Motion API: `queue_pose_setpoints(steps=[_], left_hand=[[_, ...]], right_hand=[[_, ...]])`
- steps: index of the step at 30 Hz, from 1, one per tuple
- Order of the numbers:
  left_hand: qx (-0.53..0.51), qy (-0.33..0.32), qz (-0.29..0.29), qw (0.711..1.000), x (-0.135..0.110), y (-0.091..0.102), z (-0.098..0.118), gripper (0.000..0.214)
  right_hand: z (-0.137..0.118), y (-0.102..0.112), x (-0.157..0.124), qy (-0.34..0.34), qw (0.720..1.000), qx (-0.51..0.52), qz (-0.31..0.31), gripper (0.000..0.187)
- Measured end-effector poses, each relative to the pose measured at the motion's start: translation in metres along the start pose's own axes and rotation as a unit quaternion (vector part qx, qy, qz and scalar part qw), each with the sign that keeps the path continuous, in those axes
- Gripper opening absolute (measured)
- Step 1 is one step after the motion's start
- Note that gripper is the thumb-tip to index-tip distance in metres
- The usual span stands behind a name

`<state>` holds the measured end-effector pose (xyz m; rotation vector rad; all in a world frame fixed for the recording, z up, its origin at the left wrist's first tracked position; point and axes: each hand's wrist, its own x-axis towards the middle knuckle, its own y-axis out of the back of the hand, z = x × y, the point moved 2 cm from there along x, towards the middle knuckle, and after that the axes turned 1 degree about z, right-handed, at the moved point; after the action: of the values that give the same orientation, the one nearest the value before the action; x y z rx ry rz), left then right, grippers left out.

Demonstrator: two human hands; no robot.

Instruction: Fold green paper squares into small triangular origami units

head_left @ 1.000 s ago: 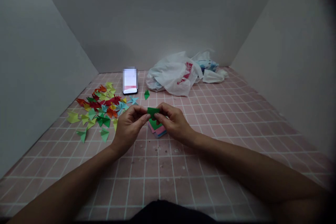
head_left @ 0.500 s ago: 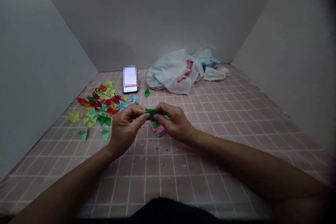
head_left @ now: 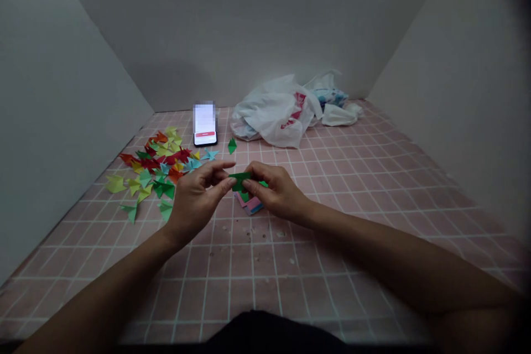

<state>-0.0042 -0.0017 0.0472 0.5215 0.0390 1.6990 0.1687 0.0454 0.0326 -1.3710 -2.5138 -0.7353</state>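
Note:
A small folded piece of green paper (head_left: 239, 181) is held up between my two hands over the table. My right hand (head_left: 276, 188) pinches its right side between thumb and forefinger. At its left end, the thumb of my left hand (head_left: 199, 193) presses on the paper while the forefinger is raised off it; the other fingers are curled behind, partly hidden. Beneath the hands lies a stack of coloured paper squares (head_left: 251, 206), green, pink and blue, mostly covered by my right hand. One folded green paper piece (head_left: 232, 146) rests alone beyond my fingers.
Many folded paper cranes (head_left: 160, 157) in red, yellow, blue and green lie on the left. A phone (head_left: 205, 124) with a lit screen stands behind them. White plastic bags (head_left: 276, 113) sit by the back wall. Small scraps dot the pink checked tablecloth (head_left: 249, 287).
My left forefinger has lifted off the green paper, and its thumb stays at the left end. My right hand keeps its pinch in nearly the same place.

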Motion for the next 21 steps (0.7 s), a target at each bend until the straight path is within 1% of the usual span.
queue_pose_setpoints(steps=[2,4,9,14,17,19,21], left_hand=[[-0.023,0.034,-0.005,0.999,0.001,-0.001,-0.002,0.011],[-0.059,0.064,-0.009,0.996,0.001,-0.003,-0.005,0.005],[-0.142,0.113,0.011,0.983,0.000,-0.009,-0.013,0.011],[-0.181,0.130,0.035,0.974,-0.003,-0.014,-0.018,0.015],[-0.188,0.132,0.034,0.973,-0.004,-0.016,-0.022,0.016],[-0.184,0.124,0.020,0.975,-0.003,-0.016,-0.022,0.015],[-0.173,0.113,-0.002,0.978,-0.002,-0.016,-0.021,0.014]], right_hand=[[0.002,0.000,0.000,-0.012,1.000,0.010,0.012,0.018],[0.004,-0.001,0.000,-0.033,0.999,0.038,0.021,0.017],[0.011,-0.003,0.000,-0.076,0.992,0.098,0.036,0.015],[0.017,-0.006,0.002,-0.114,0.977,0.176,0.043,0.014],[0.016,-0.004,0.003,-0.094,0.984,0.143,0.056,0.010],[0.013,-0.001,0.003,-0.058,0.993,0.082,0.067,0.009],[0.010,0.002,0.002,-0.017,0.997,0.024,0.065,0.010]])
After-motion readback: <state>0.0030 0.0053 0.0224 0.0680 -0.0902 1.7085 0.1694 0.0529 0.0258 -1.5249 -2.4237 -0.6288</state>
